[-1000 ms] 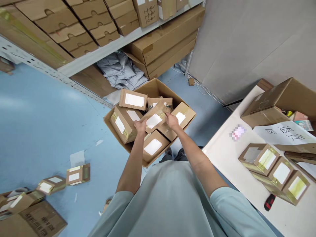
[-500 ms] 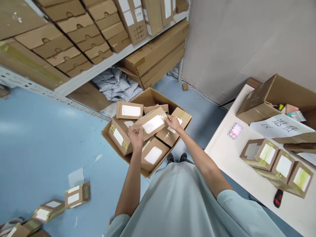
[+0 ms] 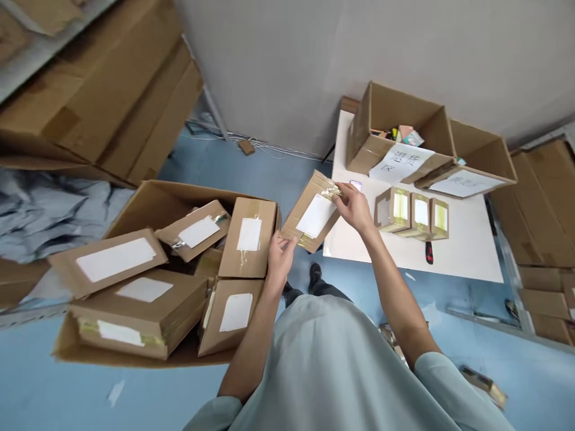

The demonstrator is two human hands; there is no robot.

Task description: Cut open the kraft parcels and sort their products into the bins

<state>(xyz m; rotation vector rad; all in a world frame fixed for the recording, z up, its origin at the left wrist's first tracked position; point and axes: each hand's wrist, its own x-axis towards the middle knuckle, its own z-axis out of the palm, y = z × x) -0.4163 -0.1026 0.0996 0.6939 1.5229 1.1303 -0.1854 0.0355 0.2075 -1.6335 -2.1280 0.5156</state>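
Note:
Between both hands I hold a flat brown cardboard box with a white label and shiny clear tape at its ends. My left hand grips its lower left end, the thumb along the edge. At the upper right end, my right hand pinches the taped side. The box is tilted in the air between the large open carton and the white table. Inside that carton lie several labelled boxes, among them an upright-lying taped box close to my left hand.
Three small taped boxes stand together on the table, beside a red and black tool. Behind them are two open cartons with handwritten paper signs. Shelving with long boxes rises at left; grey bags lie below.
The flat box has been lifted out of the large carton and carried to the right, toward the table, in both hands. My view has turned right too.

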